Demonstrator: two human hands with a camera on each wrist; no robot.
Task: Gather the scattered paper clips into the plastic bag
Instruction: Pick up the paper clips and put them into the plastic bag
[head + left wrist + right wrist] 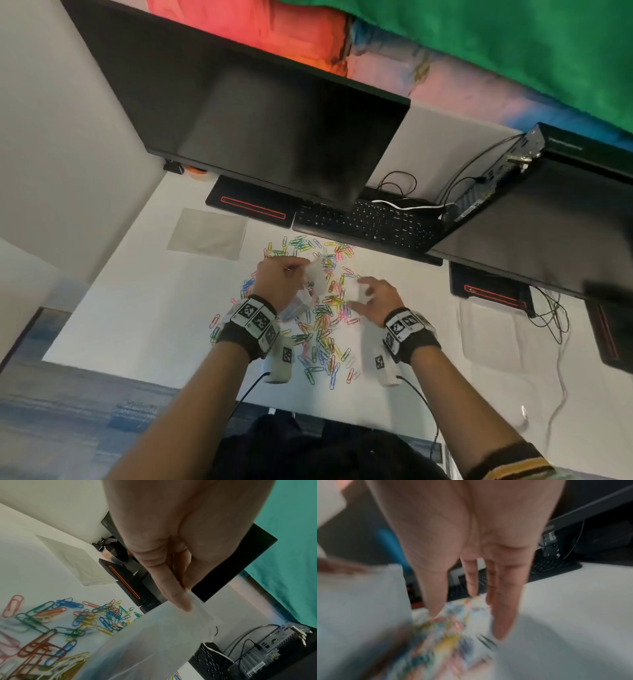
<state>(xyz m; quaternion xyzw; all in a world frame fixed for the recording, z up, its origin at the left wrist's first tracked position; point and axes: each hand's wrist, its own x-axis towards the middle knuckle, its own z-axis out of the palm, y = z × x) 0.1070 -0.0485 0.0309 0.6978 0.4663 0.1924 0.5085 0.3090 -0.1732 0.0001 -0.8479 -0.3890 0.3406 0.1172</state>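
Many coloured paper clips [325, 310] lie scattered on the white table [144, 308], between and in front of both hands. My left hand [301, 272] holds a clear plastic bag [313, 284] up over the pile. In the left wrist view, that hand [186, 601] pinches the bag's [145, 642] top edge between thumb and finger, with clips [68, 622] lying below. My right hand [363, 289] hovers just right of the bag, holding nothing. The blurred right wrist view shows its fingers [501, 615] straight, pointing down at the clips [447, 628], with the bag [359, 601] to the left.
A black keyboard [370, 222] lies just beyond the clips, under a big dark monitor [274, 130]. A second monitor [548, 219], a small computer [496, 174] and cables [551, 315] crowd the right. A spare flat bag [209, 233] lies far left, clear plastic [489, 329] at right.
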